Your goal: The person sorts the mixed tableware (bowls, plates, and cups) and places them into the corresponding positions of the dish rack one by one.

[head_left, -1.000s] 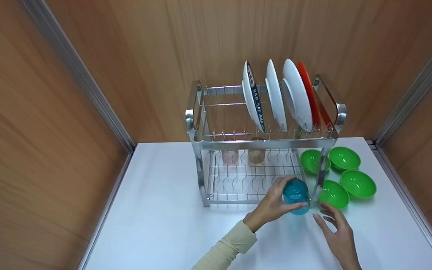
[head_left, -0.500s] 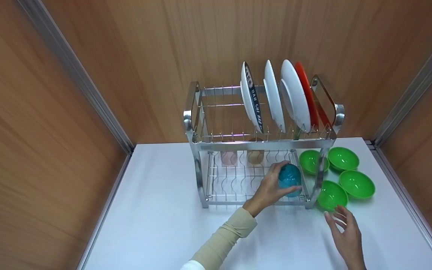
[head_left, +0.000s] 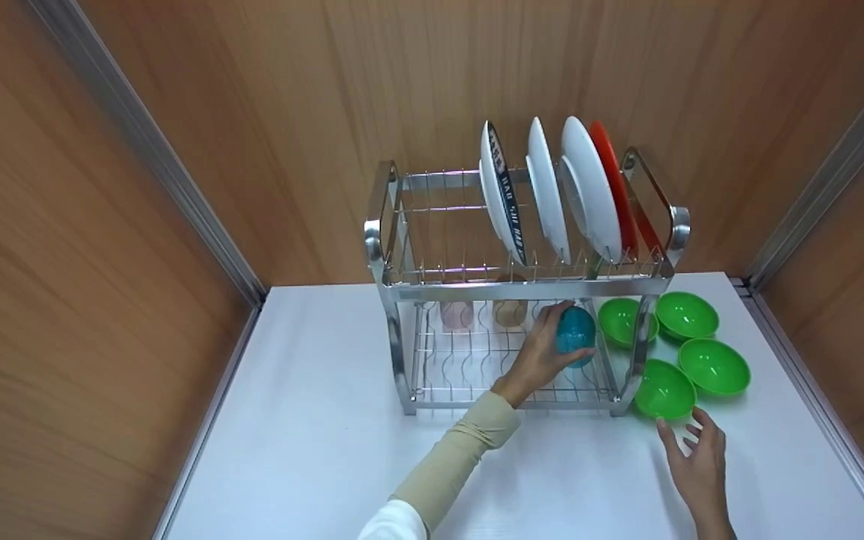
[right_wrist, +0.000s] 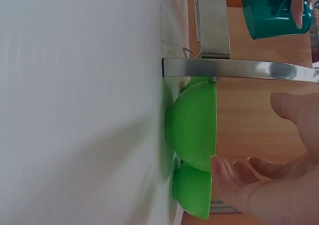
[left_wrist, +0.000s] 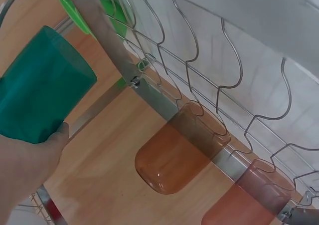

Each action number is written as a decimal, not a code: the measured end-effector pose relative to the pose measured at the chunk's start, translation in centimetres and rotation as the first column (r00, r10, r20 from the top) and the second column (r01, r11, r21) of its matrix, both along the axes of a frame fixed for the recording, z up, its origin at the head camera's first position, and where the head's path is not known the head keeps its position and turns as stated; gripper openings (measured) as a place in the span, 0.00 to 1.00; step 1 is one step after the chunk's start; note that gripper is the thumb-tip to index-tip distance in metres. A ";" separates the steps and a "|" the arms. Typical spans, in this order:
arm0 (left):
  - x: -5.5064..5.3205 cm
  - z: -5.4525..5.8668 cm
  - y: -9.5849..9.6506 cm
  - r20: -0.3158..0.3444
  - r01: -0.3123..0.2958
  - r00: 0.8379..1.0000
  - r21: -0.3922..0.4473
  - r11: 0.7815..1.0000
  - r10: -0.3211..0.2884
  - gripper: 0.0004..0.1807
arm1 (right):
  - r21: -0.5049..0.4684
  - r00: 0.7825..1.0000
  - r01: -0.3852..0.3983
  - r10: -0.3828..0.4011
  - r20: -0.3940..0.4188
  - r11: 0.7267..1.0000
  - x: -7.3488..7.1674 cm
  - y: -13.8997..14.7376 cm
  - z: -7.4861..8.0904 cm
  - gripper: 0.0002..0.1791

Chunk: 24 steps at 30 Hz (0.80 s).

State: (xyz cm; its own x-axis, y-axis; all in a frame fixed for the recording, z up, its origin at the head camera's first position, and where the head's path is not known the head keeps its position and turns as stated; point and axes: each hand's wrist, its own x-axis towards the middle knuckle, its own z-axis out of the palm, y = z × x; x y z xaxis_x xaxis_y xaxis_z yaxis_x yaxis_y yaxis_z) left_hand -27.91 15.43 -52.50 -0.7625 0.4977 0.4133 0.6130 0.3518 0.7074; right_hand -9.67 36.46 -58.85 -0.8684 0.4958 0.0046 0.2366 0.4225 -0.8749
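My left hand grips a translucent blue-teal cup between thumb and fingers, inside the lower tier of the metal dish rack. In the left wrist view the teal cup is tilted, its rim turned toward the wires. A brown cup and a pink cup stand mouth-down on those wires, to its left in the head view. My right hand has its thumb and fingers spread, fingertips right at the rim of the nearest green bowl. Nothing is between its fingers.
Several green bowls sit on the white table right of the rack. On the upper tier stand a dark-rimmed plate, two white plates and a red plate. Wooden panels enclose the back and sides.
My left hand has carried the blue-teal cup from the rack's front edge back into the lower tier. My right hand has drawn away from the cup, rightward, to the nearest green bowl.
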 end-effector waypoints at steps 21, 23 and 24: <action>-3.6 -1.3 2.0 0.100 -0.060 0.993 -0.076 0.995 0.068 0.57 | -0.092 0.994 -0.035 0.044 0.095 0.995 -2.0 1.8 -1.1 0.49; -3.8 -1.4 2.2 0.123 -0.061 0.990 -0.073 0.995 0.069 0.59 | -0.082 0.995 -0.032 0.040 0.089 0.996 -2.1 1.9 -1.2 0.47; -3.9 -1.6 2.3 0.130 -0.065 0.989 -0.075 0.995 0.074 0.59 | -0.073 0.996 -0.031 0.037 0.086 0.997 -2.1 2.0 -1.2 0.46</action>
